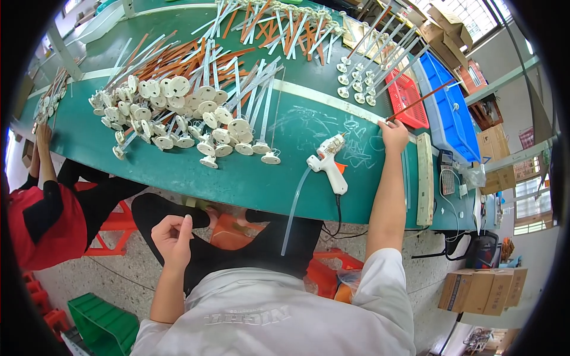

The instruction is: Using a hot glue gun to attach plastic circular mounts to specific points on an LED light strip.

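Note:
My right hand (393, 135) is over the right part of the green table, its fingers closed on the near end of a thin brown strip (421, 101). The strip slants up and right, across the red basket and the blue tray in the view. My left hand (172, 238) hovers above my lap, fingers curled and thumb up, with nothing visible in it. Between the hands, a white hot glue gun (328, 165) with an orange trigger lies on the table. A long clear glue stick (295, 212) juts from its back, past the table's edge.
A large heap of white round bases (172, 113) with grey and brown strips covers the left. Several bases (358, 80) stand upright near the red basket (409, 98) and blue tray (442, 104). A co-worker's hand (43, 135) is at far left.

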Tool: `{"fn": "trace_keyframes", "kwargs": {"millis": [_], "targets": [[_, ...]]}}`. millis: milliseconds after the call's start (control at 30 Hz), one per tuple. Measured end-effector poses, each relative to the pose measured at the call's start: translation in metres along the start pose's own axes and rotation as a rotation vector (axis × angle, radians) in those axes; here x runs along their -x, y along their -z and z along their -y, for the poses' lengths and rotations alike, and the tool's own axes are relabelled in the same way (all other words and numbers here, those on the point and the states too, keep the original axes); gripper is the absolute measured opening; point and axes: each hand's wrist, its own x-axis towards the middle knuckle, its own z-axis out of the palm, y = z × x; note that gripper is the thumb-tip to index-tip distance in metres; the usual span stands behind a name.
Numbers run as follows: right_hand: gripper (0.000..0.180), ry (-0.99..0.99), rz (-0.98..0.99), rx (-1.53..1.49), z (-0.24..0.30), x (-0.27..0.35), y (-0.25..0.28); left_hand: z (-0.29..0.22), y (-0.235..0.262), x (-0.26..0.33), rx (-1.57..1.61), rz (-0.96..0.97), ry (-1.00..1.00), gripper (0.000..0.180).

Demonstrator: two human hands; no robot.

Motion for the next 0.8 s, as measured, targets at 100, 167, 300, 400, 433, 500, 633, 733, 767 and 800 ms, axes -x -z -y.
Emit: {"fn": "trace_keyframes", "kwargs": {"millis": [100, 167, 300, 400, 433, 500, 633, 733, 767, 800], "targets": [[0.066, -0.022, 0.043, -0.012, -0.002, 0.001, 0.002, 0.003, 0.0, 0.001, 0.018, -0.013, 0.012, 0.018], [0.066, -0.014, 0.04, -0.01, -0.002, 0.0, 0.001, 0.004, -0.002, 0.001, 0.023, -0.012, 0.025, 0.018], [0.068, 0.025, 0.024, -0.024, -0.003, -0.002, -0.004, 0.003, -0.003, -0.002, 0.031, 0.015, 0.023, 0.017], [0.071, 0.114, 0.024, 0.07, -0.011, -0.009, -0.007, 0.001, -0.003, -0.007, 0.015, 0.023, -0.007, 0.016], [0.071, 0.128, -0.008, 0.099, -0.017, -0.008, 0.003, -0.001, -0.003, -0.009, 0.002, 0.034, -0.04, 0.016], [0.061, 0.15, -0.208, 0.087, -0.022, 0.009, 0.029, -0.011, -0.009, -0.016, 0.005, 0.064, -0.07, 0.025], [0.035, 0.142, -0.089, -0.014, 0.082, 0.1, 0.085, 0.007, -0.007, -0.014, -0.062, 0.171, -0.092, 0.037], [0.036, 0.325, 0.31, -0.251, 0.142, 0.153, 0.082, 0.0, -0.019, -0.014, -0.074, 0.228, -0.103, 0.031], [0.036, 0.378, 0.458, -0.267, 0.163, 0.164, 0.075, -0.005, -0.021, -0.014, -0.107, 0.264, -0.134, 0.029], [0.038, 0.456, 0.55, -0.209, 0.179, 0.172, 0.062, -0.004, -0.019, -0.012, -0.089, 0.284, -0.155, 0.013]]}}
